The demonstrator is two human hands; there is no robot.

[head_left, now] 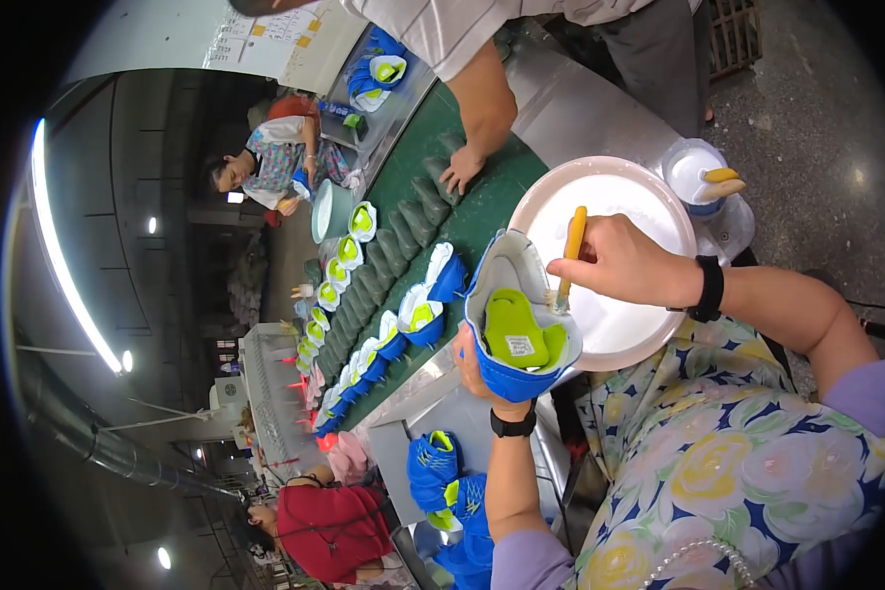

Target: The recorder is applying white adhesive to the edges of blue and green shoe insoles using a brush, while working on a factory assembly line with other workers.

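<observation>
My left hand [470, 366] is wrapped round the outside of a blue shoe upper [521, 382]. The upper is tilted with its pale underside turned up and a bright green lining [506, 315] showing inside. In my right hand [624, 261] is a brush [575, 231] with a yellow handle, pinched between thumb and fingers. Its bristles touch the pale edge of the upper, beside the lining. Just behind and to the right, partly under my right hand, stands a pinkish basin [538, 195] of white liquid.
A green conveyor belt [506, 182] carries dark grey shoe lasts [393, 251] and rows of blue uppers [423, 320]. Across it, a co-worker's hand [462, 169] touches a last. More blue uppers [433, 467] lie at my left. A white-filled container [690, 162] with a yellow-handled tool stands at right.
</observation>
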